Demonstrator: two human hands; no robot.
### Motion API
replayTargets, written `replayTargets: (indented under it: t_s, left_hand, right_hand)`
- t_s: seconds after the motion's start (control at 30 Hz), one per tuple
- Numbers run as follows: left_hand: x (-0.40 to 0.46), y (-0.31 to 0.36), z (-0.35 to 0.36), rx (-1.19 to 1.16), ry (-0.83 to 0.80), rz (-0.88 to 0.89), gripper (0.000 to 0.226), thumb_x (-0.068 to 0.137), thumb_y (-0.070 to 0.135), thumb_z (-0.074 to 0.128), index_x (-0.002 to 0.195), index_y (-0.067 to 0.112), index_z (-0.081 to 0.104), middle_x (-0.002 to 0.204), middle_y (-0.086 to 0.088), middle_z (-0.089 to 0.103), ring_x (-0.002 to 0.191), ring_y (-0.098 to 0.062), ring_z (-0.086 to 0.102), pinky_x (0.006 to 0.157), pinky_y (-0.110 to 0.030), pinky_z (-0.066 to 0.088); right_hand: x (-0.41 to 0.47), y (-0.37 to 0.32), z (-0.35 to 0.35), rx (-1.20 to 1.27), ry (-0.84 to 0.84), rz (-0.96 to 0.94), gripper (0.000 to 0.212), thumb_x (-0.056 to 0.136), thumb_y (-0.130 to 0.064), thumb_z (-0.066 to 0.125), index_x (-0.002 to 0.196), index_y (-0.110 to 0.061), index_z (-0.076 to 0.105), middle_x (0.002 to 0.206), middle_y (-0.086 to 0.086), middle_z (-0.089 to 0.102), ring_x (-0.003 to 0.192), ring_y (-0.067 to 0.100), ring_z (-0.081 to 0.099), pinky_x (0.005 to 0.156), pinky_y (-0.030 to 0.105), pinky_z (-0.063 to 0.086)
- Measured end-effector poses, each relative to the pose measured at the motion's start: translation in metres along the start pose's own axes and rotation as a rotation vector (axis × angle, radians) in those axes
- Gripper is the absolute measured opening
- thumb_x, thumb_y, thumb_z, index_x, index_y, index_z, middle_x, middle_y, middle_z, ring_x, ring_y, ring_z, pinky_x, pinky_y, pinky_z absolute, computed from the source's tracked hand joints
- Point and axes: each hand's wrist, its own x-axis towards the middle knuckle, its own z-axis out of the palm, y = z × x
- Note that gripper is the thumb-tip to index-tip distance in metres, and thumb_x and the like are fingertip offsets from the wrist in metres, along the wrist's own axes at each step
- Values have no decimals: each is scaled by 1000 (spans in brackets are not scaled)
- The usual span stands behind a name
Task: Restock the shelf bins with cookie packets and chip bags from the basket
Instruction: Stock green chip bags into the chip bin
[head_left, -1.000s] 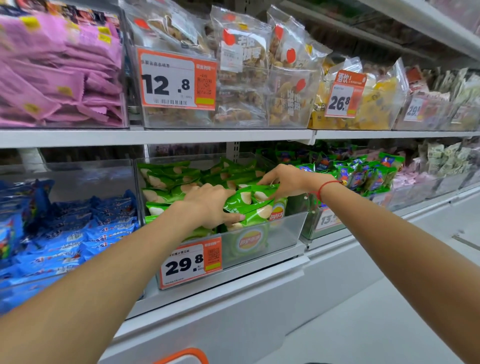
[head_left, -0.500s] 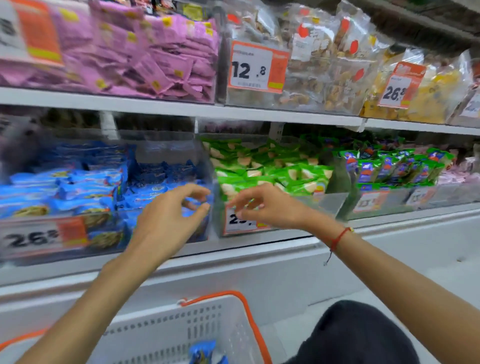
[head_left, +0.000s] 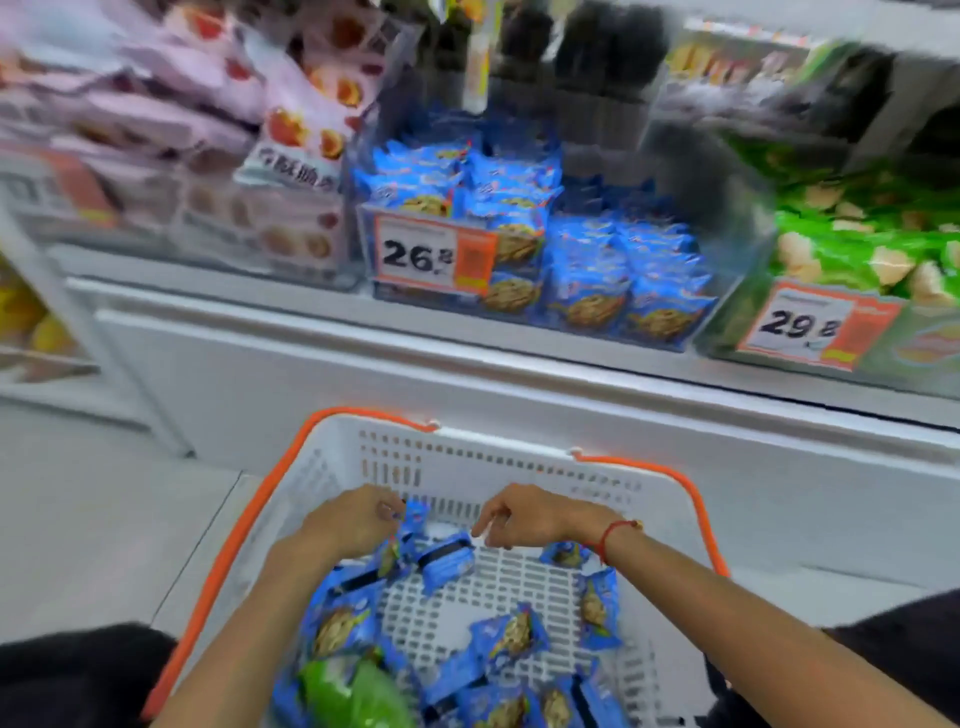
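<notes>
A white basket with an orange rim sits low in front of me. It holds several blue cookie packets and a green chip bag. Both hands are inside it at the far wall. My left hand pinches an upright blue cookie packet at its fingertips. My right hand, with a red string on its wrist, hangs with curled fingers over the corner of another blue packet; whether it grips is unclear. On the shelf above stand the blue cookie bin and the green chip bin.
A bin of pink packets stands left of the cookie bin. Orange price tags read 26.8 and 29.8. A white shelf base rises behind the basket. My dark-clothed knees flank the basket. Grey floor lies to the left.
Both hands left the shelf bins and dropped into the basket. My view swung down and left, from the chip bin to the cookie bin and basket. The left hand now pinches a blue packet.
</notes>
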Motion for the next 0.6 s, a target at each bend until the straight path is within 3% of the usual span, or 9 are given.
replayTargets:
  t_s: [0.1, 0.17, 0.2, 0.27, 0.33, 0.43, 0.5, 0.53, 0.6]
  left_hand:
    - [4, -33, 21, 139, -231, -130, 39, 93, 29, 58, 130, 17, 55, 136, -8, 52, 119, -23, 54, 97, -27, 42]
    - [9, -49, 33, 289, -403, -224, 49, 79, 45, 67, 119, 16, 62, 129, -9, 59, 109, -20, 59, 92, -27, 46]
    - [9, -57, 39, 364, -489, -297, 53, 73, 51, 68, 113, 16, 65, 127, -8, 61, 110, -21, 60, 96, -30, 47]
    - [7, -65, 47, 441, -659, -456, 57, 86, 49, 61, 128, 10, 58, 137, -5, 55, 123, -20, 53, 105, -33, 41]
    - [1, -64, 53, 429, -673, -547, 54, 96, 45, 48, 138, 10, 48, 143, 0, 49, 130, -16, 46, 107, -29, 36]
    - [5, -69, 68, 336, -717, -563, 56, 97, 41, 50, 141, 7, 43, 145, -1, 46, 127, -13, 50, 108, -29, 38]
    - [11, -71, 73, 247, -700, -540, 60, 95, 36, 55, 142, 3, 39, 144, -5, 48, 113, -12, 61, 100, -29, 47]
    - [14, -70, 72, 198, -684, -506, 58, 95, 35, 56, 141, 2, 41, 141, -5, 50, 96, -8, 66, 89, -24, 52]
    - [15, -58, 65, 120, -688, -438, 55, 96, 40, 52, 137, 5, 45, 135, -3, 56, 64, 1, 58, 66, -14, 48]
  right_hand:
    - [30, -6, 46, 44, -140, 10, 31, 93, -18, 60, 123, -11, 61, 124, 15, 61, 112, 29, 58, 99, 42, 45]
    - [41, -11, 73, 93, -213, 7, 36, 91, -21, 63, 126, -13, 60, 128, 12, 59, 115, 28, 56, 100, 40, 44]
    - [46, -17, 88, 99, -254, -1, 39, 91, -24, 63, 128, -13, 58, 129, 11, 58, 117, 28, 55, 101, 39, 44]
    - [54, -29, 110, 84, -348, -8, 48, 91, -36, 62, 134, -16, 53, 134, 8, 54, 122, 26, 51, 104, 38, 41]
    - [58, -40, 128, 68, -432, 4, 65, 87, -51, 61, 141, -19, 44, 143, 5, 45, 129, 26, 44, 109, 41, 36]
    - [58, -50, 152, 71, -466, 29, 83, 82, -51, 67, 145, -9, 33, 149, 12, 36, 133, 30, 39, 111, 42, 35]
    - [57, -50, 161, 105, -391, 45, 81, 83, -42, 70, 145, -7, 31, 148, 10, 37, 132, 28, 40, 108, 36, 36]
    - [55, -48, 160, 116, -359, 48, 77, 84, -37, 70, 144, -7, 32, 148, 9, 37, 132, 27, 40, 106, 34, 35]
    - [52, -39, 147, 110, -357, 42, 76, 86, -33, 68, 146, -9, 28, 151, 9, 31, 136, 26, 35, 109, 35, 32]
